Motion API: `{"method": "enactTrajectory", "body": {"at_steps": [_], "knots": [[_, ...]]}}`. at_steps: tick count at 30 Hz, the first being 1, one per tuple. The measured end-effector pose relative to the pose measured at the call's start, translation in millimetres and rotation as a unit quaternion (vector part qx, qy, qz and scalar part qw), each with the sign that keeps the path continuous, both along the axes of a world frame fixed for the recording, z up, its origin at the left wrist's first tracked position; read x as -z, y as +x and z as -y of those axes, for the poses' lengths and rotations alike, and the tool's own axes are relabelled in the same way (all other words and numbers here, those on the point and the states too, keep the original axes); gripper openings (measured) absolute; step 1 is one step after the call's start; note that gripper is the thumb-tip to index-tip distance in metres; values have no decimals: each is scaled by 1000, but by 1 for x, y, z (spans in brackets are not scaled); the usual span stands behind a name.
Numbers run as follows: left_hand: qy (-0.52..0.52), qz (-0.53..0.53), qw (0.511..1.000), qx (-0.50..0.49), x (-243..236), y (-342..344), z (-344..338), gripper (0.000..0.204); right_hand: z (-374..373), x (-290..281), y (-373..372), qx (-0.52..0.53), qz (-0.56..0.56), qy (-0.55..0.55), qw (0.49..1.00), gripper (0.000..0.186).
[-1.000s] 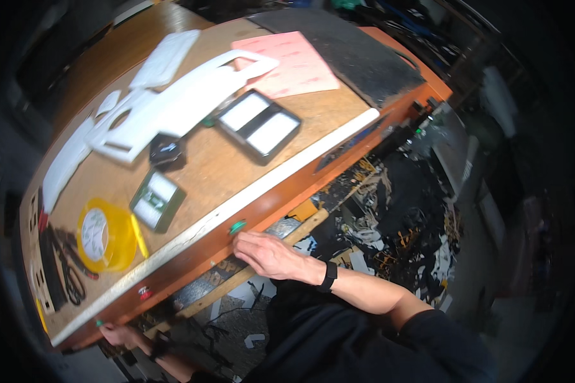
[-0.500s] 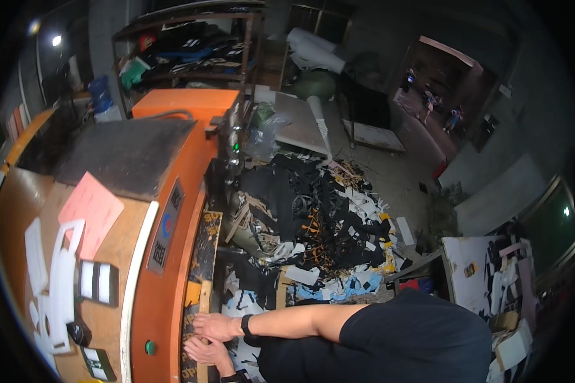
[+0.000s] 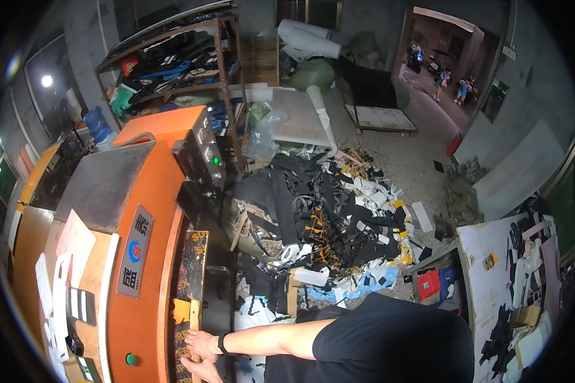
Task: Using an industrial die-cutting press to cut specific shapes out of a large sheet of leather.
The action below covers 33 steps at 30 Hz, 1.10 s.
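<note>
My right hand (image 3: 201, 345) lies over a narrow light-wood strip (image 3: 196, 314) at the front of an orange machine (image 3: 148, 210). Its fingers are stretched out toward a dark board with yellow print (image 3: 197, 265). Just nearer, my left hand (image 3: 201, 370) rests at the same strip with fingers extended; the lower picture edge cuts off part of it. A dark band circles my right wrist. Beside the strip's far end, a small yellow-orange piece (image 3: 181, 311) lies on the printed board. Whatever is under my palms is hidden.
A green button (image 3: 131, 360) sits on the machine's front. White cut pieces (image 3: 59, 300) and a pink sheet (image 3: 76, 246) lie on its top. A heap of black, white and blue scraps (image 3: 319, 223) covers the floor. A littered white table (image 3: 485, 281) stands at right.
The view has shifted, showing more of the doorway and shelf. My hands stay at the wooden strip, with the fingers reaching over the printed board.
</note>
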<state>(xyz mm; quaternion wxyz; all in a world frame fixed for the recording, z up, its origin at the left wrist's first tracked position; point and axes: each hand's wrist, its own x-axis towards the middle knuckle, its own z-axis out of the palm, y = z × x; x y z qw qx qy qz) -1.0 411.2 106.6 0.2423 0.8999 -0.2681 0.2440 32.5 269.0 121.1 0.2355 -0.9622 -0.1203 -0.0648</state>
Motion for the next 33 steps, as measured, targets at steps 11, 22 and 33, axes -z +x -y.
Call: {"method": "enactTrajectory", "body": {"at_steps": [11,22,33], "knots": [[-65,-135,988,-31,25,-7,-42,31,46,-10,-12,-140,-142,163,966,36],[-15,-136,989,62,9,170,25,24,147,41,88,325,-54,259,908,37],[116,-203,971,46,56,218,22,64,163,53,137,229,-132,196,944,20]]}}
